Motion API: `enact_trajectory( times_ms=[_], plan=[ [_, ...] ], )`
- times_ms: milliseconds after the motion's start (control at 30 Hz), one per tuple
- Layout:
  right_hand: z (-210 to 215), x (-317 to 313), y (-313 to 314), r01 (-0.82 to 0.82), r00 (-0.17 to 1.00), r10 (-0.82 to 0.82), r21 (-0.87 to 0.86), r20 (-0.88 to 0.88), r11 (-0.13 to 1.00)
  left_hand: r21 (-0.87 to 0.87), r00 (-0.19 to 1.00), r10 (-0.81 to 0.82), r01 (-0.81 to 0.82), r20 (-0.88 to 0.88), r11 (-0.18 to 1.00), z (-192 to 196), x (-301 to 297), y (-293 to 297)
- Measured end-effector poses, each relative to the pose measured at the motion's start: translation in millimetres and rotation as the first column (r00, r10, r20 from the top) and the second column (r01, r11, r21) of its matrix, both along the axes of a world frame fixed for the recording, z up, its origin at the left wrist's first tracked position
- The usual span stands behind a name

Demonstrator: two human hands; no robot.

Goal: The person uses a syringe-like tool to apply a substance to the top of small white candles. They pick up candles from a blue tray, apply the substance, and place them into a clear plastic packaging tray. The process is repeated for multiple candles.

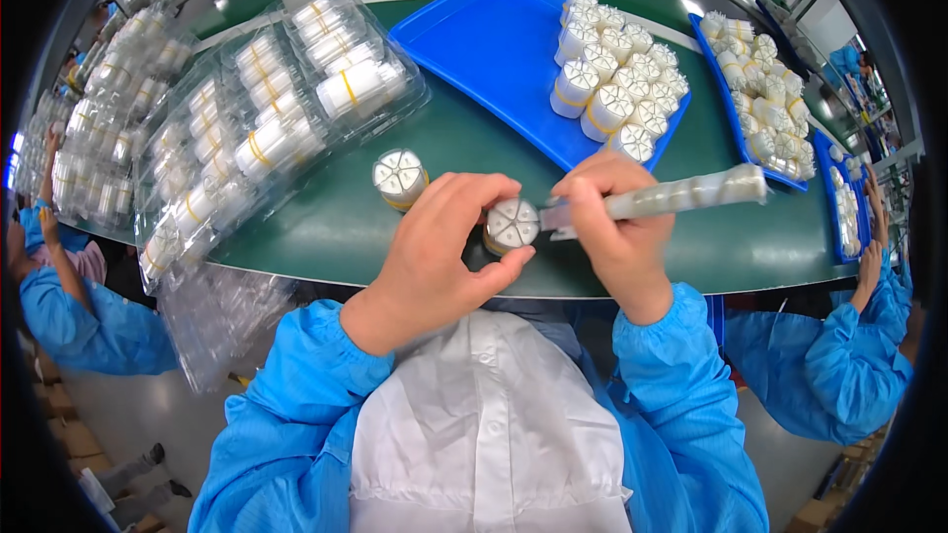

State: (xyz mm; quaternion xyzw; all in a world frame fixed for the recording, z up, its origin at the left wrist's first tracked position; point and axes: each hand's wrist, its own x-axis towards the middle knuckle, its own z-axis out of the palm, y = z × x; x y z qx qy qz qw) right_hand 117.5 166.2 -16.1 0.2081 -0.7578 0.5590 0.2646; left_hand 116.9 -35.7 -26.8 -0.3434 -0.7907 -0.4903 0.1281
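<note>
Within left hand (425, 249), white cylinder (513, 224)

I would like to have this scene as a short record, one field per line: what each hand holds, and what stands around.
Left hand: steadies a round white bundle by its side, segmented top facing up
Right hand: grips a long pale tool, its tip beside that bundle; contact unclear
Surface: green table
Nearby: one loose bundle, left of the held one
Ahead: blue tray, bundles grouped at its right
Left side: clear trays holding yellow-banded bundles
</note>
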Motion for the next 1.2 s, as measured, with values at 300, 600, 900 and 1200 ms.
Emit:
enact_trajectory(
  times_ms=[300, 600, 900, 1200],
  plan=[
    [2.7, 0.6, -1.3, -0.066, 0.994, 0.063, 0.031, 0.088, 0.997, 0.049, 0.998, -0.062, 0.062, -0.004, 0.997, -0.7, -1.3, 3.6],
    [0.8, 1.9, 3.4, 0.021, 0.993, -0.018, -0.033, 0.113, 0.999, -0.075, 0.997, -0.001, -0.005, -0.078, 0.997, -2.9, -1.9, 3.5],
    [1.4, -0.8, -0.4, -0.053, 0.997, 0.05, 0.044, 0.066, 0.998, -0.05, 0.998, -0.019, 0.016, -0.066, 0.999, 0.6, -2.3, 5.8],
    [-4.7, 1.5, 4.4, -0.004, 0.996, 0.008, -0.038, 0.084, 0.999, 0.017, 0.997, -0.073, 0.073, 0.006, 0.997, -4.3, 2.0, 5.4]
  ],
)
